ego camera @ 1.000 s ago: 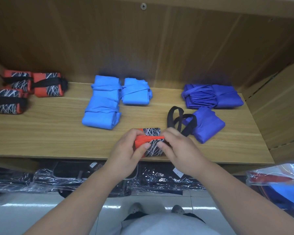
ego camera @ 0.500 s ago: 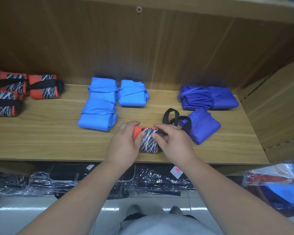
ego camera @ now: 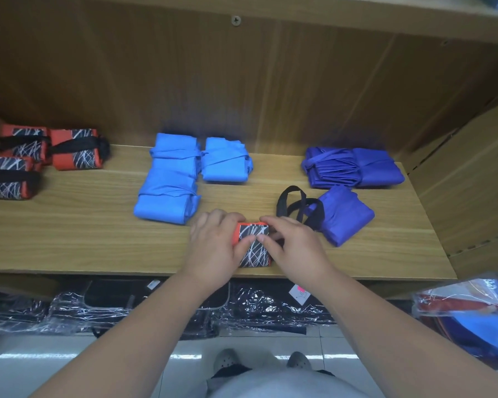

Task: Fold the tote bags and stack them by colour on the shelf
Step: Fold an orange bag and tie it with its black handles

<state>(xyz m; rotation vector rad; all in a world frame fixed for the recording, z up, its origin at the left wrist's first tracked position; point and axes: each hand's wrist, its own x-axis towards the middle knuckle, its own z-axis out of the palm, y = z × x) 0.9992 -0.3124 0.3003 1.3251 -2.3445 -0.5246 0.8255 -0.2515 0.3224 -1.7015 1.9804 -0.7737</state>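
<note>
The shelf (ego camera: 69, 231) is a wooden compartment with a back panel (ego camera: 184, 81) and a right side wall (ego camera: 466, 182). On its board the folded bags lie in colour groups. Three orange patterned bundles (ego camera: 75, 152) wrapped in black straps sit at the far left. Light blue bags (ego camera: 170, 188) lie left of centre, running from the back toward the front. Dark blue bags (ego camera: 351, 168) sit at the far right, with one more dark blue bag (ego camera: 345, 216) nearer and just in front of them.

The orange patterned bag (ego camera: 253, 245) being folded lies close to the near edge, right of centre. The left hand (ego camera: 213, 245) curls round its left side, thumb on top. The right hand (ego camera: 296, 248) grips its right side, fingers bent over the far edge and thumb pressing the top. Its black handles (ego camera: 296, 205) loop out to the far right, touching the nearer dark blue bag.

Bare board stretches between the orange bundles and the light blue bags, and along the near edge on the left. Under the shelf lie plastic-wrapped goods (ego camera: 127, 305).
</note>
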